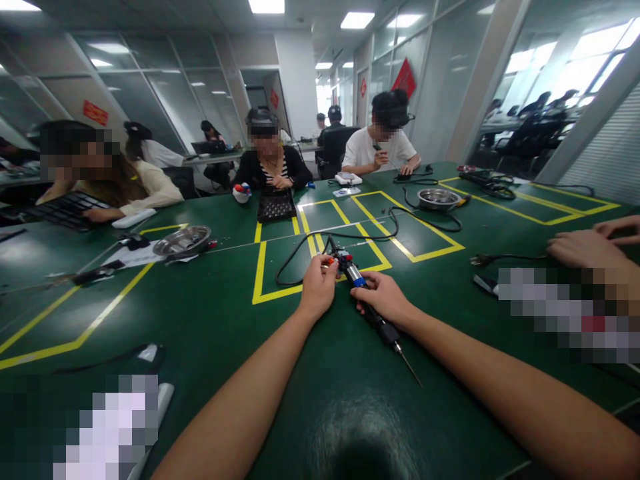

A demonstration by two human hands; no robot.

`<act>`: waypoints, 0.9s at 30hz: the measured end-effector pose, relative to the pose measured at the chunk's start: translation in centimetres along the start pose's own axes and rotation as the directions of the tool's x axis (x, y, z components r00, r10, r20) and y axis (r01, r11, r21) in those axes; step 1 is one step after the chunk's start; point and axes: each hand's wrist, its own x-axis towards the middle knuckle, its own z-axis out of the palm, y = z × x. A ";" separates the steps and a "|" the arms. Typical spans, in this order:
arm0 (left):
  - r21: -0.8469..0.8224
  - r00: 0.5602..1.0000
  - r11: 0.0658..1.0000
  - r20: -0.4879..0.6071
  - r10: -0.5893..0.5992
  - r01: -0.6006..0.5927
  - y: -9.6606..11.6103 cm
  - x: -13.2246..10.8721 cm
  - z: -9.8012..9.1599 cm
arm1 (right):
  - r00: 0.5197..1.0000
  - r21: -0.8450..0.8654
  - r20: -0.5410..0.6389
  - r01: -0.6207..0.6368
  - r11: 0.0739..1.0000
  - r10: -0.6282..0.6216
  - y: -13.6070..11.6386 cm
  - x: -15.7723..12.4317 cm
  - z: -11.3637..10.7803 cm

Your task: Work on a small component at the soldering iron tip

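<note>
Glass partitions (173, 97) beyond; yellow-taped green table (200, 333) — electric screwdriver (372, 316) held over it.

Tabletop (215, 347) smooth, glossy; screwdriver bit (409, 366) metal

Your right hand (381, 295) covers part of the slim black-and-silver screwdriver with a blue band (354, 273); your left hand (320, 283) hides most of the small orange piece (329, 262), leaving its shape unclear to you. The right edge crops a co-worker's bare arm (617, 273). Tiny specks (226, 239) beside the shallow, shiny steel bowl (175, 251) are too small to identify.
</note>
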 end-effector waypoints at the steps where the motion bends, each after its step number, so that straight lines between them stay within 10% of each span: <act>1: -0.026 1.000 1.000 0.005 -0.010 0.010 0.1 0.0 0.0 | 1.000 -0.005 0.000 0.007 1.000 -0.007 0.0 0.0 0.0; 27: -0.532 0.965 0.819 -0.009 -0.260 0.216 0.1 1.0 0.5 | 0.993 0.071 0.118 0.017 0.997 -0.025 -0.6 -0.3 -0.4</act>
